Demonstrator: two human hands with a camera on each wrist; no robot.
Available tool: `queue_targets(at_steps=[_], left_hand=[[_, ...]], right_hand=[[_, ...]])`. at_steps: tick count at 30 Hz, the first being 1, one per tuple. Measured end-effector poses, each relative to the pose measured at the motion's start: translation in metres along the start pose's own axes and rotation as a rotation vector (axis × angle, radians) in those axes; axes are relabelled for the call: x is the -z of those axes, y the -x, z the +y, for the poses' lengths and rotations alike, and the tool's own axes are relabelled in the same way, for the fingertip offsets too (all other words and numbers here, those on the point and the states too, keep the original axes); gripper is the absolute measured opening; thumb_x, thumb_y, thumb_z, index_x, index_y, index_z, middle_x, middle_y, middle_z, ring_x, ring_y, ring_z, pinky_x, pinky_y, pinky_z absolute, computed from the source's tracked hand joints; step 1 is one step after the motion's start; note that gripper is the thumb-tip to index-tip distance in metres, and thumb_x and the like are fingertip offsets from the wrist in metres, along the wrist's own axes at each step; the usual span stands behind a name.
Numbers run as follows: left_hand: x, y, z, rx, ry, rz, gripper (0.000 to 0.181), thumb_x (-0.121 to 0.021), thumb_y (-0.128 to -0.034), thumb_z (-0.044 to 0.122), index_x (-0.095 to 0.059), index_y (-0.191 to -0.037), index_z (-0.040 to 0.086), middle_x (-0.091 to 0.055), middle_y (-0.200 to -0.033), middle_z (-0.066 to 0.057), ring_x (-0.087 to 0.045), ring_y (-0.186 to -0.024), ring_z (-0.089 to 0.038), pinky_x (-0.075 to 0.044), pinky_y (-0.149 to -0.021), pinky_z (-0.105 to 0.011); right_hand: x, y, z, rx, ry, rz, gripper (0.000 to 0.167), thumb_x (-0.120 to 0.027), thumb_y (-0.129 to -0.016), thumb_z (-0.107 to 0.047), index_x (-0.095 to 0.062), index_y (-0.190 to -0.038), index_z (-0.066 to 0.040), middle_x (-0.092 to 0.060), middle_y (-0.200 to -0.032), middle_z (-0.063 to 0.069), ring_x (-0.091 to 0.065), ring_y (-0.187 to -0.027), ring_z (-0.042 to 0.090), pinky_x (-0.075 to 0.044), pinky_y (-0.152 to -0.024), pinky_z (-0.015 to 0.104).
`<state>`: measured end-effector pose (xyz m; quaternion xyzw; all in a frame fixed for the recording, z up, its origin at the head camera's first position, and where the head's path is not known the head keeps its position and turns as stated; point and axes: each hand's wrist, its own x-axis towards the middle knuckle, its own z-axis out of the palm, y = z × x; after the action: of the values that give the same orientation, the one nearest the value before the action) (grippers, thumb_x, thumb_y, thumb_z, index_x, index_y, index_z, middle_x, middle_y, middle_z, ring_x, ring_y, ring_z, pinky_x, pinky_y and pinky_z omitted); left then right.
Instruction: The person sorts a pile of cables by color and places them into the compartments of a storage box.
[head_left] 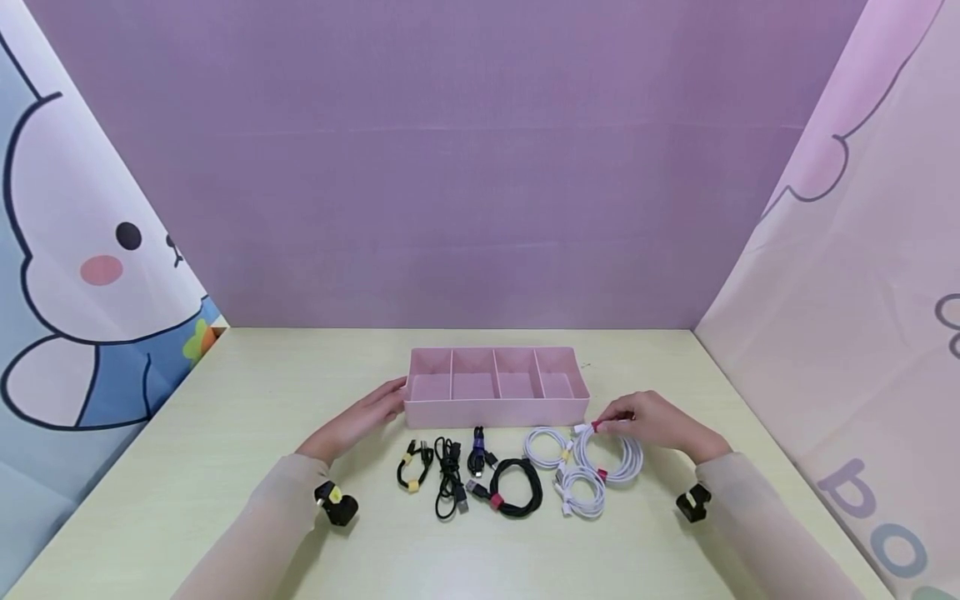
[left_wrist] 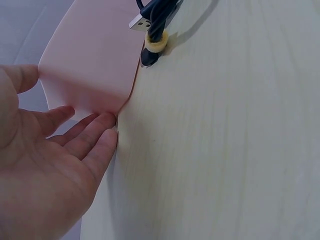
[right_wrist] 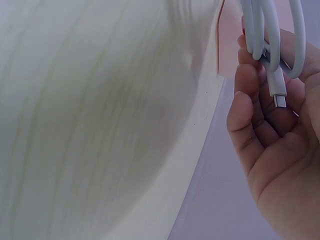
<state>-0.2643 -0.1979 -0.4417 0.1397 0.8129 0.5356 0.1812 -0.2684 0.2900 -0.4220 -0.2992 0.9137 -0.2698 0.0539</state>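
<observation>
A pink box (head_left: pixel 497 413) with four sections, all bare inside, stands on the table. The left hand (head_left: pixel 369 417) touches its left end; in the left wrist view that hand (left_wrist: pixel 60 145) has relaxed fingers against the pink wall (left_wrist: pixel 95 65). At the box's front right, the right hand (head_left: pixel 651 423) pinches a coiled white cable (head_left: pixel 632 461) near a red tie. The right wrist view shows white loops (right_wrist: pixel 272 30) and a metal-tipped plug (right_wrist: pixel 279 95) by the curled fingers of the right hand (right_wrist: pixel 280 130).
Two more white coils (head_left: pixel 546 448) (head_left: pixel 583 504) lie beside the pinched one. Left of them are several black cables: a large coil with a red tie (head_left: pixel 531 500), one with a purple tie (head_left: pixel 478 442), a long bundle (head_left: pixel 448 475), and one with yellow ties (head_left: pixel 413 486).
</observation>
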Motion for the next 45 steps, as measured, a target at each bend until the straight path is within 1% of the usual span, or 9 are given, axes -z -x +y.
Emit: queue_targets(at_steps=[6, 12, 17, 23, 29, 36, 40, 45], left_hand=[[0.0, -0.001, -0.001, -0.002, 0.006, -0.002, 0.076, -0.037, -0.1035, 0.059, -0.016, -0.162, 0.015, -0.03, -0.16, -0.017, -0.031, -0.145, -0.038, -0.016, -0.12, -0.059], [0.0, -0.003, -0.001, -0.004, 0.01, -0.01, 0.075, -0.036, -0.1045, 0.058, -0.016, -0.162, 0.013, -0.03, -0.161, -0.015, -0.029, -0.146, -0.035, -0.018, -0.121, -0.054], [0.0, -0.004, -0.001, 0.017, 0.008, -0.008, 0.076, -0.037, -0.1035, 0.06, -0.016, -0.162, 0.016, -0.03, -0.161, -0.011, -0.03, -0.146, -0.032, -0.018, -0.121, -0.052], [0.0, -0.005, -0.003, -0.005, 0.021, -0.014, 0.075, -0.037, -0.1042, 0.059, -0.016, -0.162, 0.015, -0.028, -0.162, -0.011, -0.028, -0.147, -0.031, -0.019, -0.121, -0.05], [0.0, -0.005, -0.004, -0.018, 0.047, -0.013, 0.073, -0.036, -0.1053, 0.056, -0.018, -0.161, 0.013, -0.029, -0.161, -0.011, -0.028, -0.147, -0.03, -0.023, -0.121, -0.043], [-0.001, -0.007, -0.006, -0.016, 0.054, -0.005, 0.074, -0.038, -0.1049, 0.057, -0.018, -0.161, 0.012, -0.029, -0.161, -0.011, -0.028, -0.147, -0.03, -0.022, -0.121, -0.044], [-0.002, -0.007, -0.006, -0.018, 0.059, -0.004, 0.073, -0.037, -0.1061, 0.054, -0.018, -0.161, 0.01, -0.029, -0.161, -0.012, -0.028, -0.147, -0.03, -0.022, -0.121, -0.043], [-0.001, -0.008, -0.007, -0.02, 0.06, -0.01, 0.069, -0.036, -0.1078, 0.05, -0.018, -0.161, 0.01, -0.028, -0.162, -0.012, -0.028, -0.147, -0.03, -0.023, -0.121, -0.043]], right_hand=[[0.003, 0.002, 0.001, -0.017, -0.031, 0.004, 0.01, -0.073, -0.095, -0.024, -0.078, -0.099, -0.017, -0.073, -0.093, -0.005, -0.058, -0.078, 0.007, -0.05, -0.068, 0.023], [0.007, 0.003, 0.002, -0.021, -0.048, 0.021, 0.01, -0.071, -0.096, -0.023, -0.077, -0.101, -0.017, -0.071, -0.094, -0.008, -0.057, -0.077, 0.009, -0.049, -0.067, 0.023], [0.008, 0.004, 0.001, -0.02, -0.055, 0.02, 0.009, -0.07, -0.097, -0.022, -0.077, -0.101, -0.017, -0.071, -0.094, -0.007, -0.055, -0.075, 0.009, -0.048, -0.065, 0.022], [0.01, 0.005, -0.003, -0.032, -0.071, 0.025, 0.009, -0.07, -0.097, -0.024, -0.076, -0.101, -0.019, -0.073, -0.094, 0.001, -0.055, -0.074, 0.009, -0.048, -0.064, 0.023], [0.013, 0.005, -0.004, -0.046, -0.069, 0.025, 0.011, -0.07, -0.096, -0.027, -0.076, -0.102, -0.019, -0.073, -0.093, 0.002, -0.055, -0.074, 0.01, -0.049, -0.064, 0.024], [0.015, 0.004, -0.005, -0.044, -0.063, 0.038, 0.01, -0.07, -0.096, -0.027, -0.075, -0.102, -0.021, -0.072, -0.092, 0.002, -0.054, -0.073, 0.01, -0.048, -0.063, 0.023], [0.016, 0.004, -0.008, -0.043, -0.073, 0.049, 0.012, -0.07, -0.097, -0.028, -0.075, -0.103, -0.019, -0.071, -0.091, 0.004, -0.054, -0.072, 0.011, -0.048, -0.061, 0.023], [0.018, 0.002, -0.01, -0.046, -0.08, 0.063, 0.011, -0.07, -0.097, -0.029, -0.075, -0.103, -0.02, -0.07, -0.088, 0.005, -0.053, -0.071, 0.011, -0.047, -0.061, 0.023]])
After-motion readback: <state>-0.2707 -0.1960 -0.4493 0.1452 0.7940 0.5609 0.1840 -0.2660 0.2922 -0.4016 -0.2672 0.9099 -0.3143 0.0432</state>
